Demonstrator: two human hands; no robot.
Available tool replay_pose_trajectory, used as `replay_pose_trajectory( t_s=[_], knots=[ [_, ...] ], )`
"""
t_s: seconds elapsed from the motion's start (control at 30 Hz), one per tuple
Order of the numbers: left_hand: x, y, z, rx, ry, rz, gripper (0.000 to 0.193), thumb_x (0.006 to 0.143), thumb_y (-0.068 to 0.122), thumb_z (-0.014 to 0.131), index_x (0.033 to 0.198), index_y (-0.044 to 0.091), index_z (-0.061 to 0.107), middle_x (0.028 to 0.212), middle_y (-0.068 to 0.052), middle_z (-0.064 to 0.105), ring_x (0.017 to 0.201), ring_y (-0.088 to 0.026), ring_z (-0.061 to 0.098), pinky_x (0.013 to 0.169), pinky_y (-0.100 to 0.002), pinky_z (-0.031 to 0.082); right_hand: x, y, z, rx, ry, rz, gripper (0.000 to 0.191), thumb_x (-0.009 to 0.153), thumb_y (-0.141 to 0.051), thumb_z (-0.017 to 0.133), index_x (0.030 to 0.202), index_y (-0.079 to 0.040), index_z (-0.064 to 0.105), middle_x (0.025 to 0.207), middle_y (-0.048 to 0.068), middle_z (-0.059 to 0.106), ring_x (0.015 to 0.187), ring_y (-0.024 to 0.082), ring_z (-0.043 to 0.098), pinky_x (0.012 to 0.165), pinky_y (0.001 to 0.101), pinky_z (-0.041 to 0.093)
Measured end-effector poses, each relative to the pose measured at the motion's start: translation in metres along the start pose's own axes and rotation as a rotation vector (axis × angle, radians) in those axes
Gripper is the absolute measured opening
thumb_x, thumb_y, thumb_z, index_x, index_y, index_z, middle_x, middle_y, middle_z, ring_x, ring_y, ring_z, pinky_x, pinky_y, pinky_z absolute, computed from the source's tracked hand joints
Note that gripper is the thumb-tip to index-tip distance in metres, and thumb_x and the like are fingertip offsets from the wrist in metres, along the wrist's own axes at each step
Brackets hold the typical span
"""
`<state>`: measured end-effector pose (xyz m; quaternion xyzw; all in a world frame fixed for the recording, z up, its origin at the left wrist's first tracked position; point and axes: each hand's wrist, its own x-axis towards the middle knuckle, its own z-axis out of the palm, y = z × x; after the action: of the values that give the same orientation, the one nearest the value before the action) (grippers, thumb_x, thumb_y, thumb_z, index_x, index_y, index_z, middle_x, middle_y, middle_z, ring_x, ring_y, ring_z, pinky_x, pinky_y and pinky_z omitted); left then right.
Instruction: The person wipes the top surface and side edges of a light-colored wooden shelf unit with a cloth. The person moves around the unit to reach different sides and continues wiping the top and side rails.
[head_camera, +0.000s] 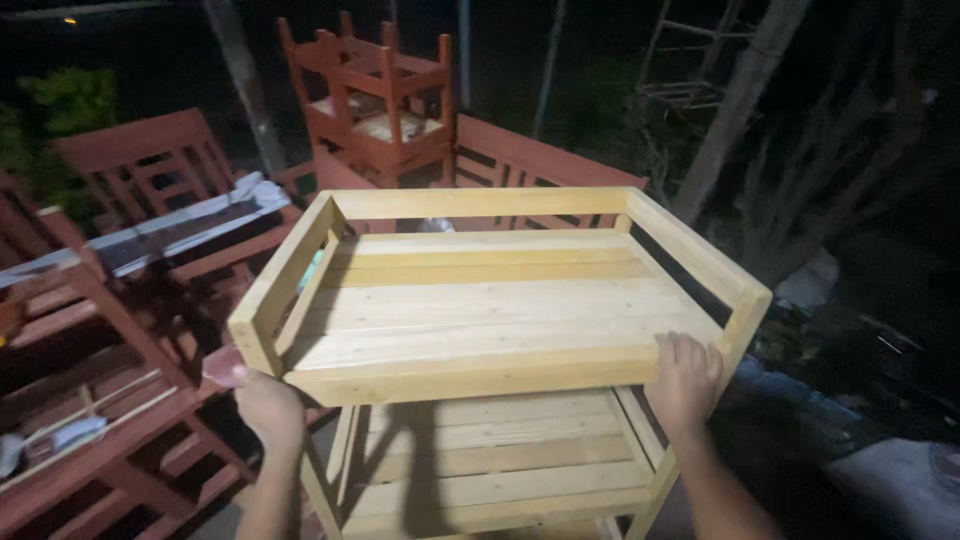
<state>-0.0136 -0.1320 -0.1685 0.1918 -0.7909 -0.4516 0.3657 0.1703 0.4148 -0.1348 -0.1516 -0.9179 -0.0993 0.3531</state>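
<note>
Outdoors, at night, both hands grip a pale wooden rack (480, 310) by its top shelf. Left hand (268, 405) is closed around the front-left corner post, fingers wrapped under the rail. Right hand (686, 378) clasps the front-right corner, fingers curled over the shelf's front edge. A lower shelf (495, 460) shows beneath, between the forearms. Red-brown chairs (375, 95) stand stacked behind the rack, and red-brown benches (110, 300) crowd its left side.
</note>
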Motion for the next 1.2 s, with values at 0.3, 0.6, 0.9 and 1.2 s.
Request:
replay_pose_trajectory(
  t_s=[0.3, 0.6, 0.9, 1.2],
  knots=[
    [-0.053, 0.049, -0.057, 0.0, -0.085, -0.091, 0.071, 0.117, 0.038, 0.022, 0.095, -0.017, 0.062, 0.098, -0.044, 0.063, 0.099, -0.061, 0.06, 0.089, -0.064, 0.044, -0.01, -0.001, -0.006, -0.024, -0.009, -0.071, 0.066, 0.065, -0.015, 0.071, 0.13, -0.006, 0.058, 0.131, 0.012, 0.058, 0.13, 0.03, 0.05, 0.114, 0.0585, 0.027],
    [-0.082, 0.022, -0.093, 0.076, -0.137, 0.01, 0.057, 0.113, 0.034, 0.025, 0.112, -0.01, 0.062, 0.105, -0.038, 0.066, 0.1, -0.052, 0.062, 0.09, -0.058, 0.046, -0.039, 0.011, -0.031, 0.326, 0.131, -0.218, 0.062, 0.062, -0.008, 0.074, 0.122, -0.008, 0.062, 0.126, 0.012, 0.057, 0.122, 0.033, 0.05, 0.111, 0.0553, 0.026],
    [-0.061, 0.063, -0.08, -0.352, -0.362, -0.11, 0.064, 0.112, 0.053, 0.034, 0.125, -0.005, 0.057, 0.098, -0.019, 0.065, 0.085, -0.028, 0.063, 0.077, -0.042, 0.05, 0.012, 0.031, -0.02, 0.432, -0.034, -0.13, 0.086, 0.064, -0.037, 0.088, 0.138, -0.01, 0.052, 0.142, 0.017, 0.045, 0.138, 0.038, 0.035, 0.115, 0.0578, 0.021],
    [-0.037, 0.036, -0.04, -0.584, -0.294, -0.144, 0.073, 0.111, 0.062, 0.042, 0.113, -0.008, 0.064, 0.09, -0.012, 0.067, 0.076, -0.018, 0.065, 0.068, -0.038, 0.053, 0.052, 0.115, 0.031, 1.073, 0.185, 0.686, 0.056, 0.112, -0.051, 0.049, 0.123, 0.003, 0.062, 0.118, 0.019, 0.063, 0.109, 0.028, 0.059, 0.096, 0.0382, 0.044]
  ],
)
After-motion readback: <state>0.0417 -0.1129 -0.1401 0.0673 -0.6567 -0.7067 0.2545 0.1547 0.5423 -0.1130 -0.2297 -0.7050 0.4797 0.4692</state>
